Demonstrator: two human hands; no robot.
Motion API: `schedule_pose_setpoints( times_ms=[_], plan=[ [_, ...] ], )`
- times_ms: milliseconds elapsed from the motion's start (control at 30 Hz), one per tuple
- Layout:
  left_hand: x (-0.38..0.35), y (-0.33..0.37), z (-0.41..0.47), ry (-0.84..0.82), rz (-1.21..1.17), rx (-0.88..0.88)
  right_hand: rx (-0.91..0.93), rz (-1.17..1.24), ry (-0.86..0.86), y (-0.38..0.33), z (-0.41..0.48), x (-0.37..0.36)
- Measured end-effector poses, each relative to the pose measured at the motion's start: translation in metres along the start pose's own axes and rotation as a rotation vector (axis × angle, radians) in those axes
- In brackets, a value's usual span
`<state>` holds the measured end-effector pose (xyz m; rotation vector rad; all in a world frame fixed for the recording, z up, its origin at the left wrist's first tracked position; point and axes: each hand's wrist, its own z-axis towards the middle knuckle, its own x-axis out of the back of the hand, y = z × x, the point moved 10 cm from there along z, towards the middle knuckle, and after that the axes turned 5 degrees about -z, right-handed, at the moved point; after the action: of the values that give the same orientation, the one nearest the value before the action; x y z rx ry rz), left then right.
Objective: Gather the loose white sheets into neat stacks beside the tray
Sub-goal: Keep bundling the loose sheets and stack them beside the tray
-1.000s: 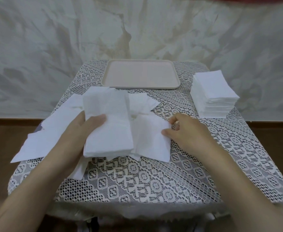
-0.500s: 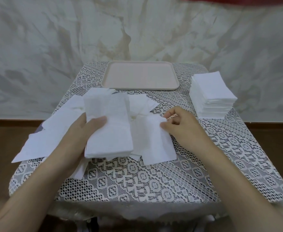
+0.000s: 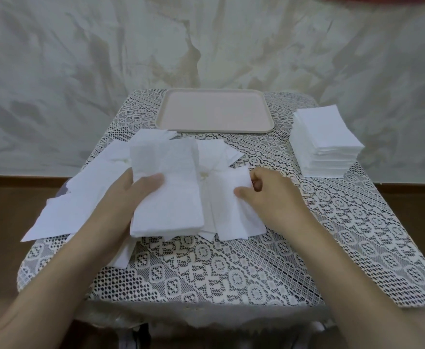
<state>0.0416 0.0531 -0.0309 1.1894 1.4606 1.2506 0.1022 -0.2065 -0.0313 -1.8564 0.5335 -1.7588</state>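
1. Loose white sheets (image 3: pixel 80 195) lie fanned and overlapping across the left and middle of the lace tablecloth (image 3: pixel 231 273), on the near side of the tray (image 3: pixel 215 112). Several overhang the left table edge.
2. Left hand (image 3: pixel 128 195) grips a squared bundle of sheets (image 3: pixel 167 192). Its thumb is pressed flat on top and its fingers are hidden underneath. The bundle sits over the scattered pile.
3. Right hand (image 3: pixel 274 197) is curled, with thumb and forefinger pinching the right edge of a single sheet (image 3: pixel 231 215) just beside the bundle. The pinched edge is raised and creased. The near end of that sheet rests on the sheets below it.
4. Finished stack (image 3: pixel 328 137) is thick and square-edged. It stands at the right table edge, to the right of the tray and apart from it.
5. The tray is pale and rectangular and lies flat at the far centre of the table.
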Motion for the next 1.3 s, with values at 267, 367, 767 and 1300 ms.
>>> schedule_pose_setpoints(
  times_ms=[267,367,767,1300],
  plan=[
    [-0.004,-0.001,-0.001,-0.035,-0.039,0.005,0.035,-0.203,-0.053,-0.007,0.007,-0.009],
    [-0.008,-0.001,-0.003,-0.049,-0.115,0.024,0.072,-0.217,-0.056,-0.01,0.006,-0.01],
    [-0.015,0.004,-0.004,-0.087,-0.078,-0.013,0.224,-0.152,-0.111,-0.016,-0.018,0.005],
    [-0.018,0.005,-0.006,-0.091,-0.086,0.014,-0.069,-0.148,-0.157,0.01,-0.017,-0.002]
  ],
)
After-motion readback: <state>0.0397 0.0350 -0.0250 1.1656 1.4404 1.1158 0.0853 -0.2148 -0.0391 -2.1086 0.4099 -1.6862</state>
